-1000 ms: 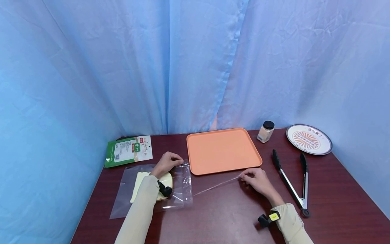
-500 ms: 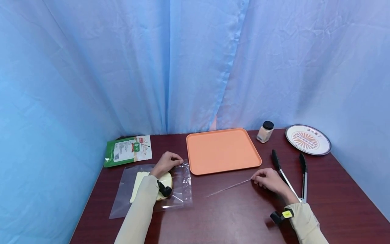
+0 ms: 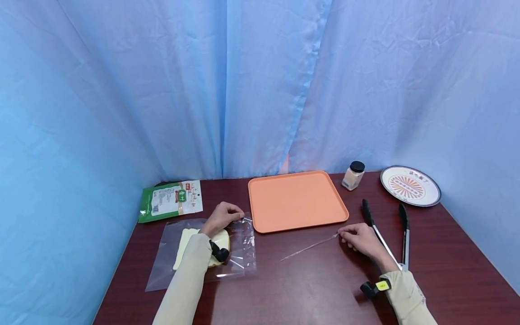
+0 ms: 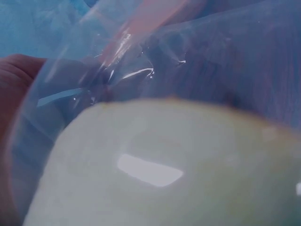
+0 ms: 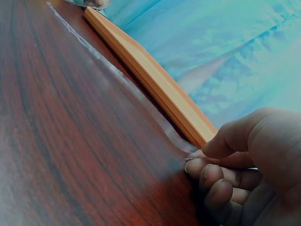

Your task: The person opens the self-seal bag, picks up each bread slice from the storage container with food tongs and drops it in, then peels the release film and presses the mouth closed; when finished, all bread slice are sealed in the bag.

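A clear plastic bag [image 3: 160, 273] lies flat on the table at the left with a pale slice of bread [image 3: 187, 239] in it. My left hand [image 3: 221, 220] reaches over the slice and pinches the bag's far right corner between thumb and finger. Seen close up in the left wrist view, the bread [image 4: 94, 160] shows a thin brown crust under shiny film. Over to the right, my right hand [image 3: 363, 240] pinches one end of a thin clear plastic strip [image 3: 308, 247]. This strip [image 5: 136, 94] trails leftward over the table, its far end apart from the bag.
An orange tray [image 3: 298, 201] lies behind the hands. Beyond the right hand are black-tipped tongs [image 3: 406, 239], spread apart. A black-lidded jar [image 3: 353, 176] and a patterned plate [image 3: 411, 186] stand back right. At back left lies a green-and-white packet [image 3: 171, 201].
My right hand has moved right with the plastic strip, whose left end has come away from beside the bag. The left hand keeps its place on the bag.
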Tool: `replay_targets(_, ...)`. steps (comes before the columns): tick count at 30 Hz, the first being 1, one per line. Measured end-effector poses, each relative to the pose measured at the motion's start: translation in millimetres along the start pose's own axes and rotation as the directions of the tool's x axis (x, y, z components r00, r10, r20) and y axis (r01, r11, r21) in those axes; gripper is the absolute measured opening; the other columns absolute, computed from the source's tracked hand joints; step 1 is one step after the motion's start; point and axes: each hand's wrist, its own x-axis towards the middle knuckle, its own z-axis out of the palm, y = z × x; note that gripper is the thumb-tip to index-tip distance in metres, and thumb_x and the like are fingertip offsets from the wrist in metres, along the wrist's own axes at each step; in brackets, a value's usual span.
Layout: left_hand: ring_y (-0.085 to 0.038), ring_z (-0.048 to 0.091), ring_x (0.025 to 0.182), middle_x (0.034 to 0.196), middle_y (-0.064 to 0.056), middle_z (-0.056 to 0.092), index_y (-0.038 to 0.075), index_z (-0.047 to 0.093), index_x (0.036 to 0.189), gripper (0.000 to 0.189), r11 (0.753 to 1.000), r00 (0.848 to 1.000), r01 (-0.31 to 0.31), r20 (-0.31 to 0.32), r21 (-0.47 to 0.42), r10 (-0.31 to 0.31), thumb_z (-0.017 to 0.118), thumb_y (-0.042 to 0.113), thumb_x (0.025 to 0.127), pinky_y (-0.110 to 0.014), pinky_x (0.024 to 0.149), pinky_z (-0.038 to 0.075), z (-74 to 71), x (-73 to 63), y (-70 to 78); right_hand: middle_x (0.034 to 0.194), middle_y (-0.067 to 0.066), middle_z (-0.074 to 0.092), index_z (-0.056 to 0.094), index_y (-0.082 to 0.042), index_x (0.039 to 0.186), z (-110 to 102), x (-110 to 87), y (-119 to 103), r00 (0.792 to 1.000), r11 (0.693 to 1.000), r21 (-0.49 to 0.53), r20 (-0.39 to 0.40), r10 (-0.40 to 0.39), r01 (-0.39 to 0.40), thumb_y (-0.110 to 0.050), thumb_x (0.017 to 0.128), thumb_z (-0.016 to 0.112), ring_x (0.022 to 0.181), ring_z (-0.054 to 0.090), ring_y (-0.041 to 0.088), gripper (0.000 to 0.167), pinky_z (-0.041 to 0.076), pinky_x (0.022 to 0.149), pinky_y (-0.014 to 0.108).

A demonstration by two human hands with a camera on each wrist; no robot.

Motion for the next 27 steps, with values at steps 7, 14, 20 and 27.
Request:
replay_targets(7, -0.009, 0.058, 0.072, 0.097, -0.01, 0.076, 0.005, 0.08, 0.098, 0.013, 1.0, 1.0, 0.01, 0.007, 0.001, -0.01, 0.072, 0.013, 0.091, -0.023, 0.065, 0.049, -0.7, -0.9, 1.9, 0.074, 0.005, 0.069, 0.074, 0.002, 0.103, 1, -0.9, -1, 1.0, 1.0, 0.008, -0.026, 0.012, -0.012, -0.011, 0.097, 0.06, 0.052, 0.054, 0.006, 0.02, 0.05, 0.048, 0.025)
replay_targets(14, -0.009, 0.058, 0.072, 0.098, -0.009, 0.076, 0.007, 0.08, 0.098, 0.012, 1.0, 1.0, 0.014, 0.015, 0.022, -0.015, 0.071, 0.012, 0.091, -0.021, 0.064, 0.048, -1.4, 0.0, 3.8, 0.074, 0.006, 0.07, 0.07, 0.003, 0.109, 4, -4.9, -6, 0.995, 1.0, 0.0, -0.097, 0.026, -0.026, -0.012, 0.097, 0.06, 0.053, 0.057, 0.007, 0.021, 0.051, 0.048, 0.026)
replay_targets(20, -0.009, 0.06, 0.076, 0.103, -0.01, 0.075, 0.008, 0.078, 0.102, 0.014, 0.998, 1.0, 0.011, -0.008, 0.062, -0.011, 0.07, 0.01, 0.092, -0.02, 0.066, 0.051, -0.1, -0.2, 6.6, 0.083, 0.008, 0.076, 0.073, -0.002, 0.105, 14, -12.9, -24, 0.962, 0.99, -0.137, -0.268, -0.059, 0.023, -0.014, 0.092, 0.067, 0.061, 0.06, -0.003, 0.018, 0.049, 0.057, 0.018)
replay_targets(27, -0.014, 0.063, 0.091, 0.111, -0.009, 0.075, 0.009, 0.077, 0.108, 0.018, 0.995, 1.0, -0.001, -0.025, 0.104, 0.003, 0.071, 0.014, 0.092, -0.026, 0.079, 0.055, -1.0, -1.0, 12.1, 0.077, 0.001, 0.073, 0.075, -0.009, 0.098, 34, -22.5, -54, 0.927, 0.967, -0.204, -0.312, -0.209, 0.15, -0.01, 0.087, 0.073, 0.063, 0.053, -0.007, 0.011, 0.045, 0.06, 0.017)
